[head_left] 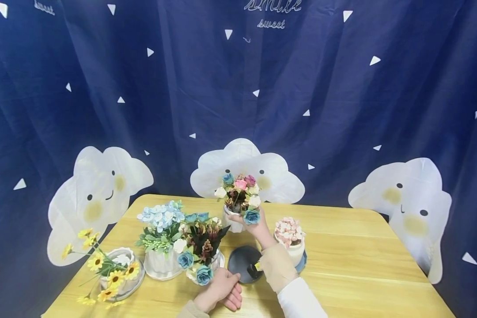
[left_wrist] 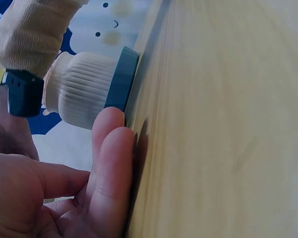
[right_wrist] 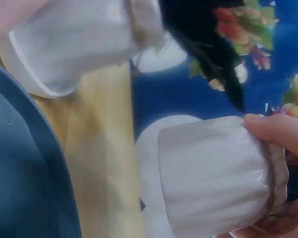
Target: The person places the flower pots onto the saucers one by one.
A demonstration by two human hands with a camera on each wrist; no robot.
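My right hand (head_left: 256, 221) grips a white fluted flowerpot (right_wrist: 213, 176) around its upper part. Pink, white and teal roses (head_left: 240, 183) fill this pot. In the right wrist view its base stands apart from the table's far edge. Nearer me, a dark round saucer (head_left: 244, 264) shows its bare inside. My left hand (head_left: 224, 289) lies at the saucer's near left edge, with the thumb tip right at the rim. In the left wrist view, its fingers (left_wrist: 111, 168) are straight close to the tabletop, with nothing visible between thumb and fingers.
Left of the saucer stand a pot of teal roses (head_left: 203, 247), a blue hydrangea pot (head_left: 160, 263) and a yellow daisy pot (head_left: 119, 282). To the right, a pink-flowered pot (head_left: 296, 251) sits on a blue saucer (left_wrist: 124, 79). Behind the wooden table (head_left: 350, 247) hangs a blue curtain (head_left: 326, 145).
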